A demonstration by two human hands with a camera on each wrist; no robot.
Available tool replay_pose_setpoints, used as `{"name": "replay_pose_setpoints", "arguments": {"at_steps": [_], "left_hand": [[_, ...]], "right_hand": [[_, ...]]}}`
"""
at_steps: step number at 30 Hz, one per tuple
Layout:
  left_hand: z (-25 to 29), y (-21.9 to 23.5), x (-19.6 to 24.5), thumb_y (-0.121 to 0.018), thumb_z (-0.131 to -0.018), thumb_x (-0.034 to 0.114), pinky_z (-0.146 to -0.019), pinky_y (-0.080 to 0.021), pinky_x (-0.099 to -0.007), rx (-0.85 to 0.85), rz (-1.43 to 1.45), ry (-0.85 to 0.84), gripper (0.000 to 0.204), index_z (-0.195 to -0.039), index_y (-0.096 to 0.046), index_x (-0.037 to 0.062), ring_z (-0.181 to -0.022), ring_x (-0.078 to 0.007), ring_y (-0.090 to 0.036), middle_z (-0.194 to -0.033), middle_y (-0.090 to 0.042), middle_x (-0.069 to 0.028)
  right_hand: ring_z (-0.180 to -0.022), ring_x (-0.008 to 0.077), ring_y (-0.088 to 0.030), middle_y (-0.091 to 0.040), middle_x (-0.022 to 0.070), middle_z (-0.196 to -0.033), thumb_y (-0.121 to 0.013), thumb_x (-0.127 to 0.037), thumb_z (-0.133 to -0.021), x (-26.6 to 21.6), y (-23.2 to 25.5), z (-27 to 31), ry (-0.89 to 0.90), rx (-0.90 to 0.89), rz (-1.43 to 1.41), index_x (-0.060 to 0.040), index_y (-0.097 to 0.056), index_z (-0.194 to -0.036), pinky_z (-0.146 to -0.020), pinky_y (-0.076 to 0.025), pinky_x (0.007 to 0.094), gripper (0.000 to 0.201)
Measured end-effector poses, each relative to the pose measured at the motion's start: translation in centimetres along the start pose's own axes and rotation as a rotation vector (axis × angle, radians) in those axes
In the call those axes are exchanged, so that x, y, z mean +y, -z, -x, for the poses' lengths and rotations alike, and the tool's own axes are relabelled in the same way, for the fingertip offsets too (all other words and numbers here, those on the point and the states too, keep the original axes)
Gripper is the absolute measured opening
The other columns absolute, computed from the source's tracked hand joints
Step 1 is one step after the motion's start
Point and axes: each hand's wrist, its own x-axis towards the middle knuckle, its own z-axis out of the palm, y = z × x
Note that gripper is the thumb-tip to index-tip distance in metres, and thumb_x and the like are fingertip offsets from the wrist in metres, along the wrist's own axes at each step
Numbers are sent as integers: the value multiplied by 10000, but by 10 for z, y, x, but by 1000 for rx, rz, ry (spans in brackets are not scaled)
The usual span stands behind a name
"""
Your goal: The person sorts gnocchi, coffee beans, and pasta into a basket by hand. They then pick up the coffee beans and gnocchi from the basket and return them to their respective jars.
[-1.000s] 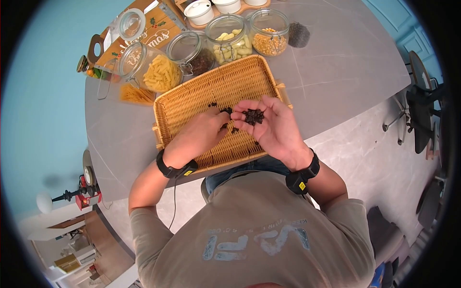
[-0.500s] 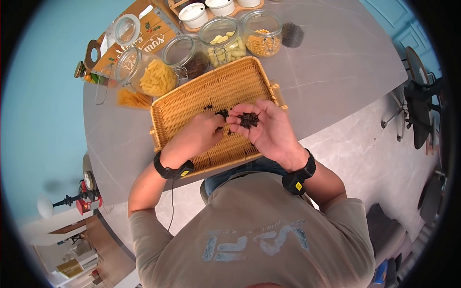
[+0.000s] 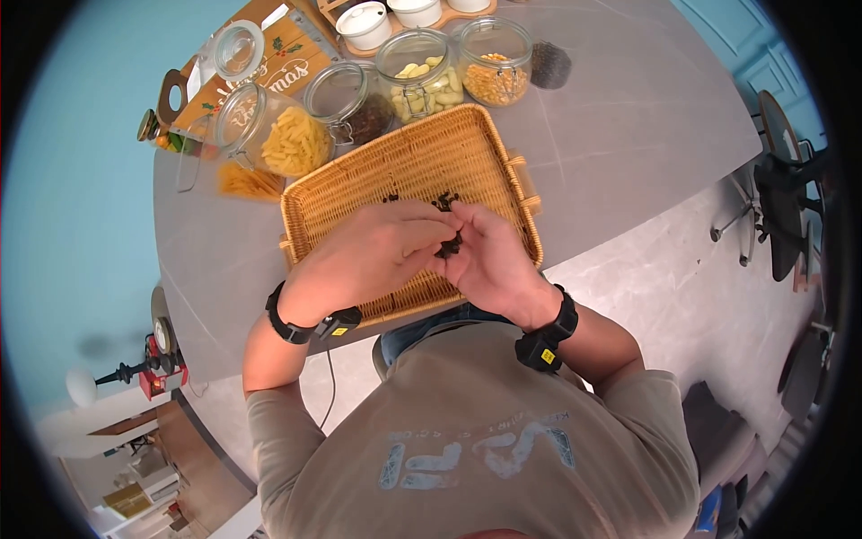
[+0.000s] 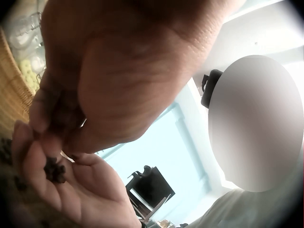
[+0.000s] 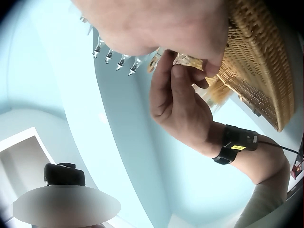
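Small dark dried pieces (image 3: 450,245) lie in my cupped right hand (image 3: 499,272), palm up over a rectangular wicker basket (image 3: 334,193). My left hand (image 3: 373,244) reaches across it with curled fingers, pinching at these pieces; its thumb and forefinger meet in the right wrist view. Seen from the left wrist, a dark clump (image 4: 55,171) sits on the right palm just below the left fingertips. Part of the pieces is hidden by the left hand. More dark bits (image 3: 444,199) lie on the basket floor beyond the hands.
Behind the basket stand open glass jars: tube pasta (image 3: 294,142), dark pieces (image 3: 366,121), pale yellow pieces (image 3: 435,94) and corn kernels (image 3: 496,83). Spaghetti (image 3: 249,181) lies at the left. White lidded pots (image 3: 365,29) stand at the back.
My left hand has moved right from the dark bits in the basket to over the right palm. The right hand has cupped more and shifted slightly down, hiding some of its pieces.
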Motion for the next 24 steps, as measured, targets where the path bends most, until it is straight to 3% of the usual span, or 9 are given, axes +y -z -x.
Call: {"name": "replay_pose_setpoints", "arguments": {"at_steps": [7, 10, 13, 16, 19, 24], "left_hand": [[2, 12, -2, -800, -934, 28, -765, -581, -385, -57, 71, 158, 348, -1276, -823, 86, -900, -283, -734, -988, -742, -108], [2, 7, 4, -805, -913, 54, -792, -588, -416, -12, 101, 119, 275, -1188, -823, 57, -902, -322, -731, -983, -739, -108], [2, 9, 9, -801, -928, 66, -787, -585, -416, -20, 88, 184, 256, -1183, -816, 51, -898, -321, -730, -991, -735, -113], [14, 14, -12, -796, -941, 91, -785, -583, -424, 124, 18, 177, 238, -1174, -803, 40, -900, -328, -727, -1012, -730, -122], [20, 24, -26, -808, -926, 13, -759, -560, -399, 114, -55, 316, 218, -1144, -794, 10, -865, -310, -703, -978, -705, -125], [29, -5, -55, -818, -906, 58, -798, -564, -456, -4, -195, 252, 182, -1080, -777, 30, -931, -378, -698, -966, -695, -148]], "right_hand": [[-1115, 226, -693, -706, 117, -1217, -392, -283, -1187, -4, 1, 3, -31, -64, 43, -14, -643, -1247, -1039, -576, 441, 372], [-1112, 237, -693, -703, 130, -1214, -394, -289, -1186, -1, 3, -1, -45, -60, 9, 13, -632, -1248, -1069, -581, 467, 388], [-1127, 263, -693, -701, 148, -1217, -394, -285, -1184, -1, -3, 1, -36, -15, 4, 54, -641, -1245, -1093, -575, 470, 425], [-1148, 303, -695, -710, 184, -1214, -395, -286, -1184, -10, 0, 5, -42, -48, 30, 90, -667, -1230, -1093, -570, 465, 467], [-1166, 338, -695, -722, 219, -1212, -377, -300, -1188, -26, 3, 10, 53, -19, 28, 119, -687, -1215, -1101, -566, 473, 522], [-1178, 349, -693, -723, 233, -1226, -328, -322, -1196, -49, 3, 13, 159, -29, 10, 117, -682, -1221, -1113, -560, 488, 565]]}}
